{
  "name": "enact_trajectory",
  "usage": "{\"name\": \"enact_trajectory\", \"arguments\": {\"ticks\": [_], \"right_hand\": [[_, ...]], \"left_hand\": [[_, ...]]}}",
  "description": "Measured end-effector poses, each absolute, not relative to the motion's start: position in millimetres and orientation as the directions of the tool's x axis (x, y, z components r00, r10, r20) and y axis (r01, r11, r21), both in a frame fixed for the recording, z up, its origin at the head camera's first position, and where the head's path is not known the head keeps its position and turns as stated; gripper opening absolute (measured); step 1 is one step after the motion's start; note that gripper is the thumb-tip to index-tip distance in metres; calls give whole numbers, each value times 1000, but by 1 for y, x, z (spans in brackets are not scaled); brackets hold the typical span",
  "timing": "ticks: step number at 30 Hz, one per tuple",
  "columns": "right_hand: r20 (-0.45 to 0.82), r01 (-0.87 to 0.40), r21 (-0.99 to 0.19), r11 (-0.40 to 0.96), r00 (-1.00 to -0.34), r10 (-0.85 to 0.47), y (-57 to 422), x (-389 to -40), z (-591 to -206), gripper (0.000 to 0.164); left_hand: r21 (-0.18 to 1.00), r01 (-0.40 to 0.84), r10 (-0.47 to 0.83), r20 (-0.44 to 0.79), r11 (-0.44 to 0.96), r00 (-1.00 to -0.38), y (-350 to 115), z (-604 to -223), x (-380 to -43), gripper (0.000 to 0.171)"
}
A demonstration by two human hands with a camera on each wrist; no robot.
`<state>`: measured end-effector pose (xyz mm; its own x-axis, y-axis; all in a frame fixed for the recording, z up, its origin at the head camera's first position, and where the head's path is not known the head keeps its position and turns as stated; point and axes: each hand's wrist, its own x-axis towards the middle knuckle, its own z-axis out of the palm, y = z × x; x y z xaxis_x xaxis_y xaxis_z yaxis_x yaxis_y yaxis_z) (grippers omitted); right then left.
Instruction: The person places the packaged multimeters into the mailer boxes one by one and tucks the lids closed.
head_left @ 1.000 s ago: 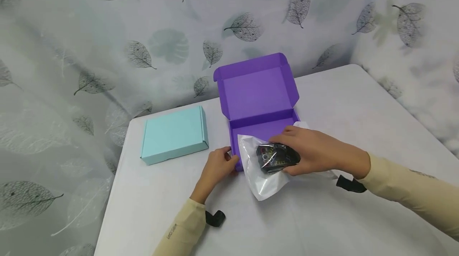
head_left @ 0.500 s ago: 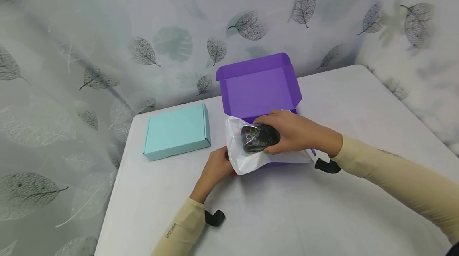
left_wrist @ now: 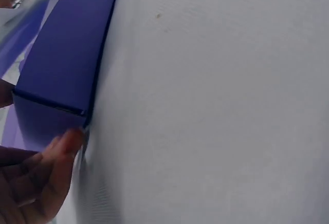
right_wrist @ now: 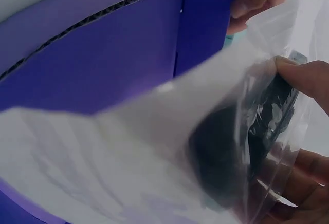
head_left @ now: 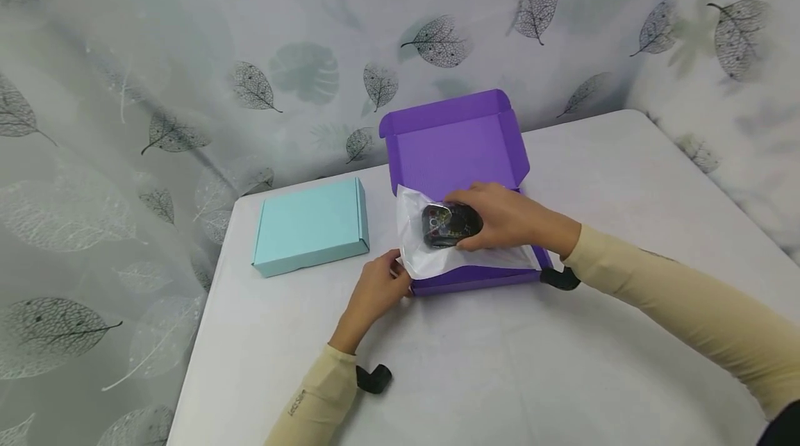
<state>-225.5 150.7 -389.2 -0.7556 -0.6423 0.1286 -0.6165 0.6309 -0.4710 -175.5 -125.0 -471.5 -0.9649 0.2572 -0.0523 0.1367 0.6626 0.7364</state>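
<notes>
My right hand (head_left: pixel 509 217) grips a rounded black device (head_left: pixel 450 225) through a plastic bag (head_left: pixel 425 262) with a clear front and a white back. Small coloured markings show on the device; its exact kind I cannot tell. Bag and device are over the tray of a purple cardboard box (head_left: pixel 481 285), whose lid (head_left: pixel 456 147) stands raised behind. In the right wrist view, thumb and fingers (right_wrist: pixel 300 75) press the device from both sides. At the box's front left corner, my left hand (head_left: pixel 375 290) holds the side wall, with a fingertip (left_wrist: pixel 72 139) at the bottom edge in the left wrist view.
A closed light-blue cardboard box (head_left: pixel 312 227) lies on the white-covered table (head_left: pixel 487 362), left of the purple one. Behind the table hangs a curtain (head_left: pixel 300 22) with a leaf print. Black mounts (head_left: pixel 375 378) stick out at both wrists.
My right hand has carried the bagged device leftward and away from me, from the purple box's front edge to over its tray. My left hand stays at the box corner.
</notes>
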Motion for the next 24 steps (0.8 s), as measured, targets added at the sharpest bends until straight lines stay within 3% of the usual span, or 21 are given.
{"name": "enact_trajectory", "arguments": {"ticks": [6,12,17,24], "right_hand": [[114,-605,-462,648,-765,-634,151,-229,-395,75],[79,-585,-460,668,-776,-625,151,-232,-404,75],[76,-594,-448,668,-770,-633,151,-235,-415,73],[54,-587,-442,678,-772,-633,154,-238,-426,75]], "left_hand": [[716,244,142,201,654,-969,-129,-466,-177,46],[660,475,173,470,583,-866,-124,-464,-179,49],[583,548,251,513,600,-821,-114,-465,-180,47],[485,567,324,496,666,-805,-109,-469,-182,45]]}}
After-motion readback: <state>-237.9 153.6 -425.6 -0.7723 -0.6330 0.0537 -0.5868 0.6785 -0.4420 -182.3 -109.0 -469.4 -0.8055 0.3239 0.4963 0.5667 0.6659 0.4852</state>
